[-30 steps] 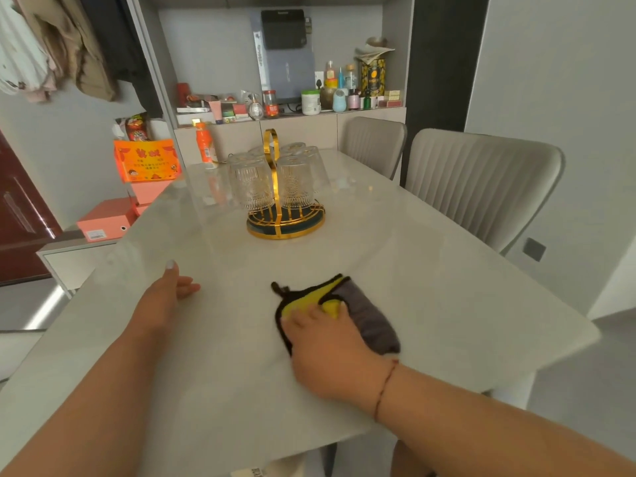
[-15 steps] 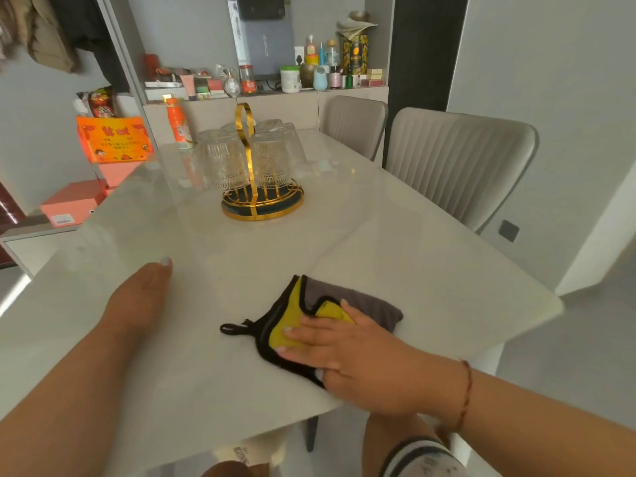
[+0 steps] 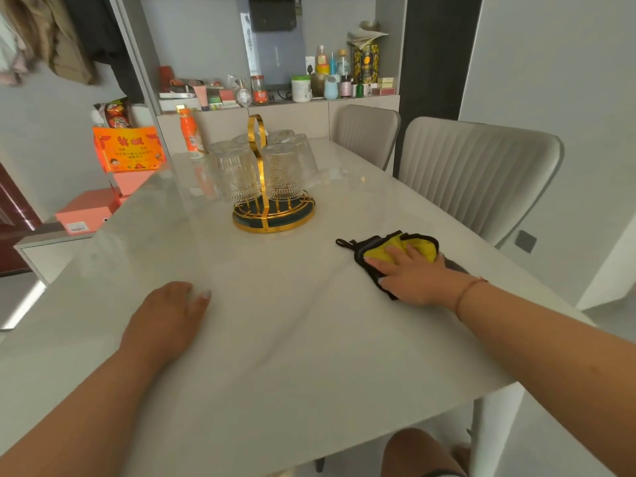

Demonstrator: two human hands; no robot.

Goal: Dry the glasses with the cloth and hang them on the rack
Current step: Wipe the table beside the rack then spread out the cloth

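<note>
The room was evenly and softly lit, daylight seeming to come from the left, where a bright strip lay on the floor. The pale table [image 3: 309, 339] carried a mild sheen and faint reflections of the glasses [image 3: 237, 173], with no hard glare. Shadows under the hands were weak and diffuse. Straight lines bowed toward the edges from the wide lens, the forearms stretched large, and fine detail on the shelf looked soft.
</note>
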